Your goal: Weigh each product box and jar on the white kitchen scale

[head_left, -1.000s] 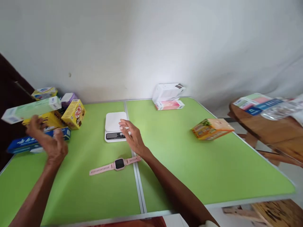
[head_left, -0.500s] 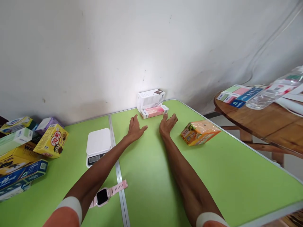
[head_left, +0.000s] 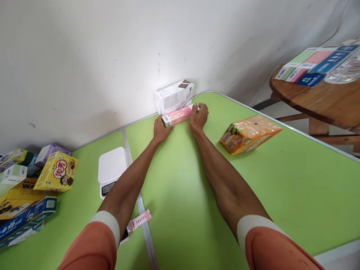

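Observation:
At the table's far edge lies a long pink-and-white box [head_left: 180,115], gripped at both ends. My left hand [head_left: 161,129] closes on its left end, while my right hand [head_left: 199,116] wraps round the right end and hides part of it. Directly behind stands a white box [head_left: 174,96] against the wall. A white kitchen scale [head_left: 112,165] sits left of my left forearm, which covers part of its display. Partly under that same arm is a pink smartwatch [head_left: 137,221], its strap crossing the table's metal seam.
An orange plastic-wrapped pack [head_left: 249,135] rests on the green table [head_left: 182,195] to the right. Several boxes, including a yellow box [head_left: 57,170], are heaped at left. On a wooden table [head_left: 317,97] are flat boxes [head_left: 312,67] and a clear plastic bottle [head_left: 344,69].
Both hands have moved to the far edge and taken hold of the pink-and-white box's ends. The left hand came over from beside the heaped boxes. The view has swung to the right.

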### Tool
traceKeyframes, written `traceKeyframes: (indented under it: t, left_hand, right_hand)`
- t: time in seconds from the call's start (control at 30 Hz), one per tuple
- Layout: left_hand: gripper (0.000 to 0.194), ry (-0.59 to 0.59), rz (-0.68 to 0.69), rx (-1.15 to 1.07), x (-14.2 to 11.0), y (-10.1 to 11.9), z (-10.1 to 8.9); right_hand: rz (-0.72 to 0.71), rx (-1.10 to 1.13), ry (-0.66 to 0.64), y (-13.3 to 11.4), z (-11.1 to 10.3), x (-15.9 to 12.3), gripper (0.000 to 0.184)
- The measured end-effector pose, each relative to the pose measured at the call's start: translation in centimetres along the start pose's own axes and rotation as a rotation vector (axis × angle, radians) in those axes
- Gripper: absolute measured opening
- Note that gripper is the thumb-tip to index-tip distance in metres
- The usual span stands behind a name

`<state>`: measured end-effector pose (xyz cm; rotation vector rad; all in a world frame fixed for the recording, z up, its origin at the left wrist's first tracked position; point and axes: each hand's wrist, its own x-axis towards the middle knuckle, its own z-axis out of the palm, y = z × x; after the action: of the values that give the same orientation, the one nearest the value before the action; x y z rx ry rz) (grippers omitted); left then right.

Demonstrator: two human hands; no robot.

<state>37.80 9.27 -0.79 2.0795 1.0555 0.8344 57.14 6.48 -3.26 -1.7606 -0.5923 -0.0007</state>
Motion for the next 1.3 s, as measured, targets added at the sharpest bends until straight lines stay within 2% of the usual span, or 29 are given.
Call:
traceKeyframes:
  t: [0.1,0.17,0.3,0.4,0.5,0.6,0.7,0.8,0.87,0.93,1.07,1.2,1.3]
  left_hand:
    - [0.052,0.003,-0.102,0.112,-1.7,1.1,-1.1]
    - [0.043,0.004,-0.111,0.174,-3.8,1.8,-1.7]
    - [0.041,0.018,-0.108,0.220,-8.9,2.9,-2.5]
    - [0.039,0.015,-0.112,0.203,-11.9,4.1,-3.4]
    - [0.039,0.014,-0.051,0.228,-14.2,5.2,-6.2]
    - [0.043,0.049,0.042,0.272,-16.3,5.3,-10.9]
    - [0.049,0.120,0.094,0.263,-18.8,3.9,-16.9]
    - [0.052,0.182,0.052,0.221,-21.5,1.2,-22.6]
    - [0.054,0.208,-0.009,0.182,-23.3,-0.9,-25.5]
    - [0.055,0.229,-0.069,0.140,-24.8,-2.9,-27.5]
    - [0.057,0.253,-0.152,0.041,-26.5,-6.3,-28.7]
    - [0.062,0.258,-0.170,-0.052,-26.8,-8.4,-28.3]
    - [0.072,0.271,-0.180,-0.132,-26.9,-9.4,-27.7]
  right_hand:
    - [0.003,-0.010,-0.006,-0.2,-0.9,-0.6,0.030]
    - [0.005,-0.012,-0.023,-0.6,-1.9,-1.4,0.027]
    - [-0.010,-0.017,-0.096,-1.6,-4.6,-4.6,0.019]
    - [-0.024,-0.010,-0.103,-2.3,-7.4,-8.0,0.021]
    - [-0.041,0.011,-0.107,-3.1,-9.7,-11.7,0.032]
    - [-0.024,0.135,-0.164,-4.6,-10.3,-15.8,0.051]
    - [-0.029,0.301,-0.254,-7.3,-9.2,-20.0,0.062]
    - [-0.084,0.407,-0.348,-10.3,-7.6,-24.1,0.064]
    - [-0.135,0.445,-0.429,-11.8,-6.5,-26.4,0.064]
    - [-0.180,0.469,-0.502,-12.7,-5.5,-28.4,0.064]
    - [-0.225,0.459,-0.541,-12.7,-3.8,-30.5,0.062]
    - [-0.240,0.438,-0.569,-12.1,-3.4,-31.0,0.062]
    - [-0.233,0.431,-0.584,-11.8,-3.5,-31.0,0.063]
